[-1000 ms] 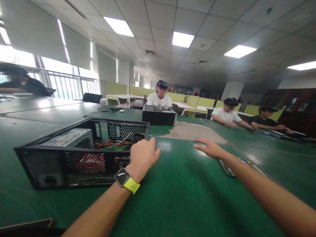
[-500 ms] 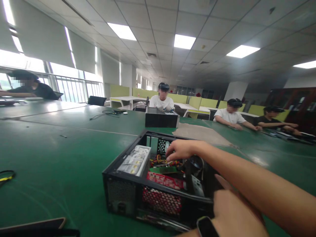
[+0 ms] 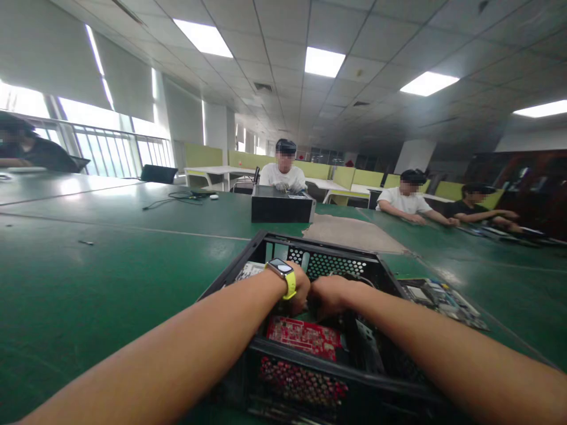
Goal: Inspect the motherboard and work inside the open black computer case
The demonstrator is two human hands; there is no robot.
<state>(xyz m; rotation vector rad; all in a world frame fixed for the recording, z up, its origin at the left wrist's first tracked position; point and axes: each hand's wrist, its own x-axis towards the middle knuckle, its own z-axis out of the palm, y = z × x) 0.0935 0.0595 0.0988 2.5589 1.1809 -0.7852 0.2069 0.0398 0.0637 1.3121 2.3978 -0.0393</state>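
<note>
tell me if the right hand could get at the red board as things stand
Probably yes: the right hand is inside the open black case, just beyond the red board, and nothing appears to lie over most of that board.

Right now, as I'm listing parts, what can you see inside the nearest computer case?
Inside the case: a red circuit board, part of a silver box, the left hand and right hand. The left forearm partly covers the box; both hands hide whatever's beneath.

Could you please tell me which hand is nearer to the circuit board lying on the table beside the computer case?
Right. The right hand reaches into the case, left of the board; the left hand reaches in too, but farther left.
</note>
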